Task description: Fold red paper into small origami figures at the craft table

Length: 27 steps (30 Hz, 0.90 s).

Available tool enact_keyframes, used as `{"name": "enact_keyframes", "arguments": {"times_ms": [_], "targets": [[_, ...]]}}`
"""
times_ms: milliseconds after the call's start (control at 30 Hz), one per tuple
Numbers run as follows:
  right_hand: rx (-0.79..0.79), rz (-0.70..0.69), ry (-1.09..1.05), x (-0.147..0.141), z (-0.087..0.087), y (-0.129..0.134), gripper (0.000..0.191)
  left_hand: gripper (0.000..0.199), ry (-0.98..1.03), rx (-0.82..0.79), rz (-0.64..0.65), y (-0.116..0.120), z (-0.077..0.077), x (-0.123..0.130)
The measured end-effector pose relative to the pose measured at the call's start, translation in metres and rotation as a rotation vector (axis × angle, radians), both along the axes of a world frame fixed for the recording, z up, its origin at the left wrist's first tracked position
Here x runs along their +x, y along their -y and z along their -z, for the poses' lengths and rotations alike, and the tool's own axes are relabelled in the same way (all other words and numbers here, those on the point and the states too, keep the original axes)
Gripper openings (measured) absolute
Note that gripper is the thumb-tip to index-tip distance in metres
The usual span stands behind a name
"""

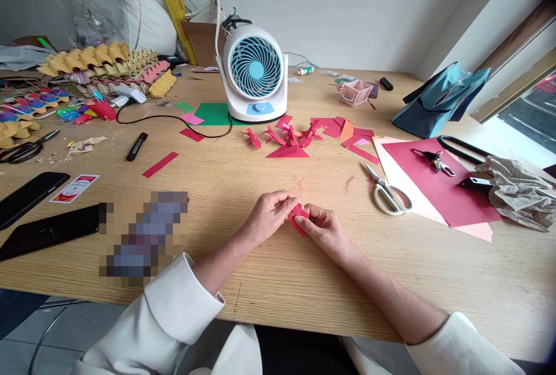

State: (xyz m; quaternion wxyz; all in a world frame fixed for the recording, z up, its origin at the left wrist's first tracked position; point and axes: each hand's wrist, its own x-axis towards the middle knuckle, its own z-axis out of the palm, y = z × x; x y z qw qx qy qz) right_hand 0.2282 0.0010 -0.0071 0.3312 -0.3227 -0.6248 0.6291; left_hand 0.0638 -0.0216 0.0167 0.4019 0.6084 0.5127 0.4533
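Observation:
Between my two hands, just above the wooden table [243, 166], is a small piece of folded red paper [299, 213]. My left hand [274, 213] pinches its upper left part between thumb and fingers. On its right side, my right hand [324, 227] grips it with the thumb laid across the front. Fingers cover much of the paper, so its exact folded shape is hard to make out. Beyond the hands, several folded red paper figures [284, 135] stand together, with a larger folded red piece [288, 151] in front of them.
A white fan [256, 74] stands behind the figures. White-handled scissors [390, 192] lie to the right beside red sheets [438, 184]. Red paper scraps [347, 132], a black marker [137, 146] and a red strip [160, 164] are scattered about. Phones [52, 227] lie left.

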Motion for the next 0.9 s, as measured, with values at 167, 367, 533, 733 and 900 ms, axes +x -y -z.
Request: {"name": "enact_keyframes", "arguments": {"times_ms": [167, 367, 533, 733, 900], "targets": [[-0.041, 0.066, -0.049, 0.001, 0.001, -0.001, 0.043, 0.032, 0.056, -0.036, 0.004, -0.001, 0.006, 0.001], [-0.041, 0.043, -0.028, 0.0, 0.001, -0.001, 0.041, 0.021, -0.034, 0.035, -0.07, -0.002, 0.012, 0.002], [-0.089, 0.064, -0.075, 0.0, 0.004, -0.002, 0.038, 0.021, -0.014, 0.0, -0.086, -0.003, 0.01, 0.001], [-0.057, 0.115, -0.064, 0.001, 0.006, -0.003, 0.038, 0.021, 0.047, -0.047, 0.0, -0.002, 0.019, 0.003], [-0.059, 0.083, -0.068, 0.0, 0.006, -0.003, 0.036, 0.022, 0.044, -0.052, -0.056, -0.001, 0.015, 0.003]]}}
